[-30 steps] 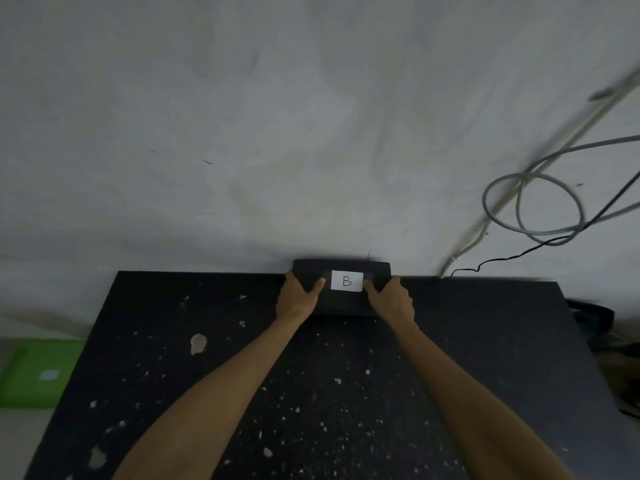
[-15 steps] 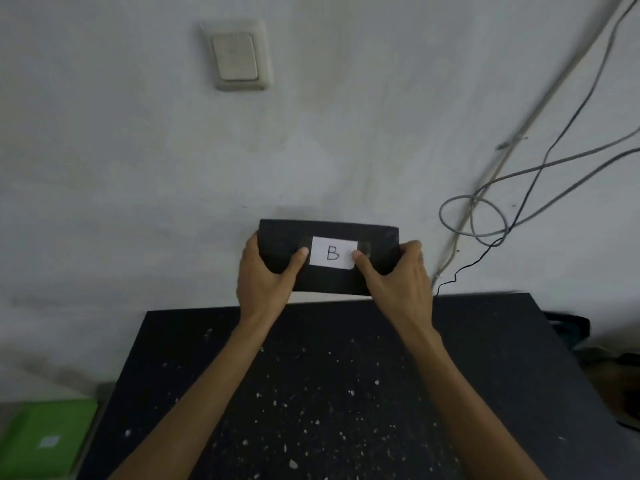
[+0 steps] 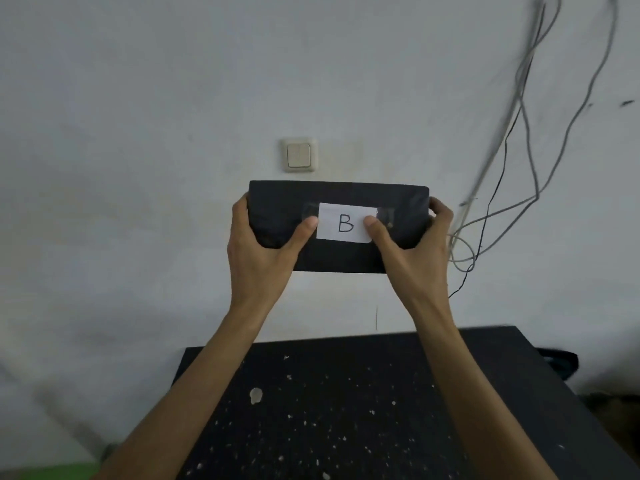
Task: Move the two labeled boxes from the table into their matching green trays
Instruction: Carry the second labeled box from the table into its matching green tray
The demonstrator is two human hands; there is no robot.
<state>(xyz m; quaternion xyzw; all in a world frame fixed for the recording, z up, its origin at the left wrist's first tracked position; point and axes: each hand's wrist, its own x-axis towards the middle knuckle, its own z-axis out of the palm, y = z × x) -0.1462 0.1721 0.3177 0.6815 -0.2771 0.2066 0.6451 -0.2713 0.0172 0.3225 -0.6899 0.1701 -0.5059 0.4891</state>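
A flat black box (image 3: pixel 339 258) with a white paper label reading "B" (image 3: pixel 346 223) is held up in the air in front of the wall, well above the black table (image 3: pixel 346 410). My left hand (image 3: pixel 263 244) grips its left end, thumb on the front beside the label. My right hand (image 3: pixel 412 247) grips the right end the same way. A sliver of a green tray (image 3: pixel 52 471) shows at the bottom left corner, on the floor beside the table. No second box is in view.
A white wall with a light switch (image 3: pixel 299 154) stands behind the box. Loose grey and black cables (image 3: pixel 519 140) hang down the wall at the right. The table's top is speckled with white chips. A dark object (image 3: pixel 557 363) sits past the table's right edge.
Both hands have lifted the B box from the table's far edge up into the air. The view has tilted upward, so the green tray has nearly left the frame.
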